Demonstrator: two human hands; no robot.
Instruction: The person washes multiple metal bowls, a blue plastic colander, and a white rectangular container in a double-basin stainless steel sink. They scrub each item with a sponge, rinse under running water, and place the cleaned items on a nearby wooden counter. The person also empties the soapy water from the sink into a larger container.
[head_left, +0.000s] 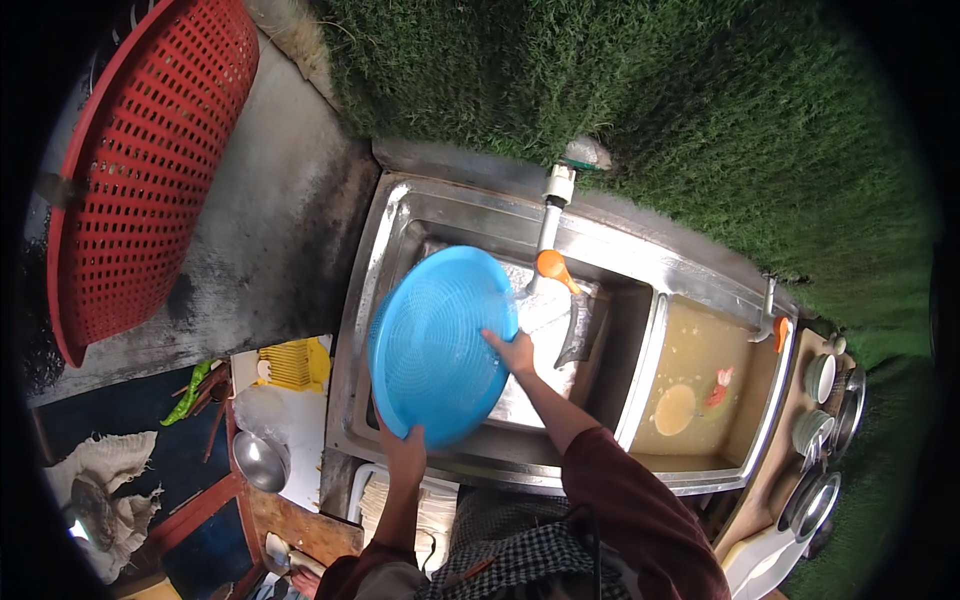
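A round blue plastic colander (442, 345) is tilted over the left basin of a stainless steel sink (637, 375). My left hand (403, 450) grips its near rim, and my right hand (514, 351) holds its right rim with the thumb over the inside. The colander looks wet, with no food visible in it. Just right of the colander, a white tap with an orange lever (553, 266) reaches over the basin. Under the colander lies a shiny silvery surface (536, 390), partly hidden.
Murky water (694, 360) with a pink-red item fills the right basin. A large red plastic basket (150, 187) stands at upper left. Stacked bowls (817, 379) are at right. A metal bowl (260, 460) sits at lower left, near another person's hand (305, 581).
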